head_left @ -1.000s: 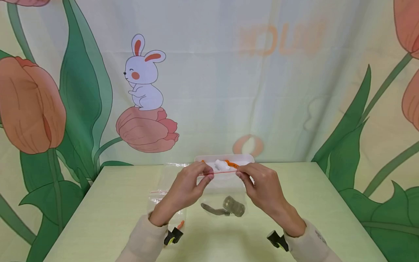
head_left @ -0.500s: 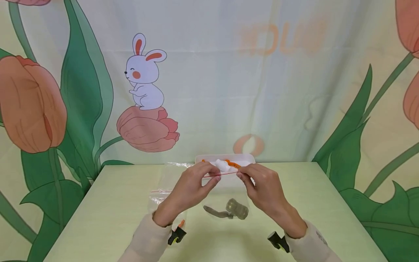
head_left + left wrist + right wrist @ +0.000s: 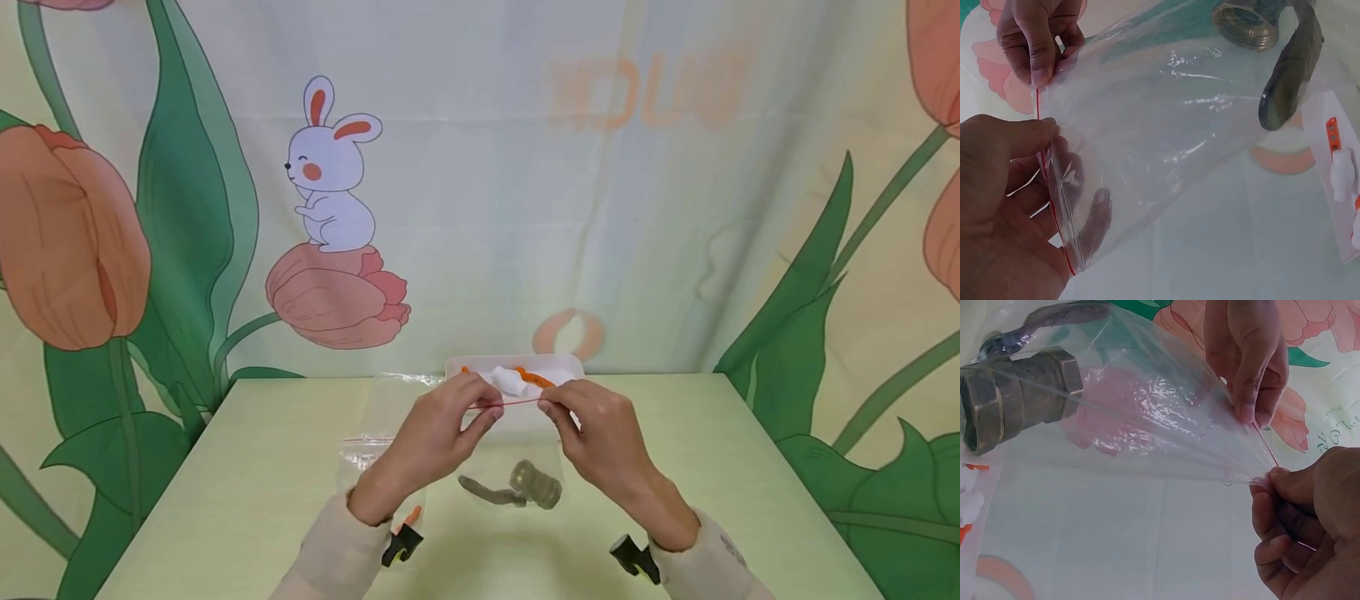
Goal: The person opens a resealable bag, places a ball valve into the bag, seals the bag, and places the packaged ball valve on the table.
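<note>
A clear zip bag [image 3: 1147, 137] with a red line along its mouth hangs between my hands. My left hand [image 3: 438, 429] pinches the mouth between thumb and fingers, and in the left wrist view several of its fingers show behind the film. Close to it, my right hand [image 3: 603, 429] pinches the right end of the same strip with thumb and forefinger. Inside the bag, at its low end, are a brass-coloured pipe fitting [image 3: 1022, 397] with hex ends and a dark, curved, handle-like piece [image 3: 1291, 72].
At the table's back edge is a white tray [image 3: 566, 363] with a white plastic piece [image 3: 508, 381] and orange strips [image 3: 534, 377]. Other clear bags [image 3: 386, 404] lie left of centre, with a small orange item [image 3: 412, 515] near my left sleeve. A printed curtain [image 3: 480, 208] hangs behind.
My left hand has slid a little rightward along the red strip, nearer my right hand, which stays almost in place. The fitting and dark piece in the bag have swung slightly and sit a bit lower.
</note>
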Available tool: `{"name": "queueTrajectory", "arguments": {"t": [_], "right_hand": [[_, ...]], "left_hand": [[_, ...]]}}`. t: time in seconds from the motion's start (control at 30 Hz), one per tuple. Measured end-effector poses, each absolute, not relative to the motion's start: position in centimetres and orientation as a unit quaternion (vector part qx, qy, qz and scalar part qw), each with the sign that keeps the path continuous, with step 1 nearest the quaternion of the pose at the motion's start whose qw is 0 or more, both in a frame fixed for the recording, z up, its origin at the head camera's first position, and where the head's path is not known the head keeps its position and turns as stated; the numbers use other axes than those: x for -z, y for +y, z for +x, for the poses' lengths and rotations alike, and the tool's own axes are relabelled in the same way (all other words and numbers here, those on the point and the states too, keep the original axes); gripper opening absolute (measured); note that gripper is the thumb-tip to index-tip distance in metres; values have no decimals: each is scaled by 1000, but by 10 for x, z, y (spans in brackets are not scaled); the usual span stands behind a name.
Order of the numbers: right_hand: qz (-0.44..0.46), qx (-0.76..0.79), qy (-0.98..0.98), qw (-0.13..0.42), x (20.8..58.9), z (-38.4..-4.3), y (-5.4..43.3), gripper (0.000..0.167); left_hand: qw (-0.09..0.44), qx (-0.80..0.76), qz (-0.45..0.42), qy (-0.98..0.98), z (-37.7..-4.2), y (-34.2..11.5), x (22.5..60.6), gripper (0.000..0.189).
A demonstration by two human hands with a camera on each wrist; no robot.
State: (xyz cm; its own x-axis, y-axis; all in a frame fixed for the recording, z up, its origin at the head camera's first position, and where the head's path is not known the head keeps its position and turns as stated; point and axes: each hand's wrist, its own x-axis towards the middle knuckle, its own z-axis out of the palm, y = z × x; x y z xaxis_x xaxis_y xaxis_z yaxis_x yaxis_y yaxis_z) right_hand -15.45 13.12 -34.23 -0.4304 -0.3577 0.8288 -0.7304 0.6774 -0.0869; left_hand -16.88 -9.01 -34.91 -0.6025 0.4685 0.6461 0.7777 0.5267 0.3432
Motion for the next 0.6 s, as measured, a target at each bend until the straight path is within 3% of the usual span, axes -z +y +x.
{"name": "queueTrajectory", "arguments": {"t": [0.6], "right_hand": [[337,-237,-808,422,344,-156,136,7]], "left_hand": [[190,366,-358,-838,-172,-104,353,6]]}}
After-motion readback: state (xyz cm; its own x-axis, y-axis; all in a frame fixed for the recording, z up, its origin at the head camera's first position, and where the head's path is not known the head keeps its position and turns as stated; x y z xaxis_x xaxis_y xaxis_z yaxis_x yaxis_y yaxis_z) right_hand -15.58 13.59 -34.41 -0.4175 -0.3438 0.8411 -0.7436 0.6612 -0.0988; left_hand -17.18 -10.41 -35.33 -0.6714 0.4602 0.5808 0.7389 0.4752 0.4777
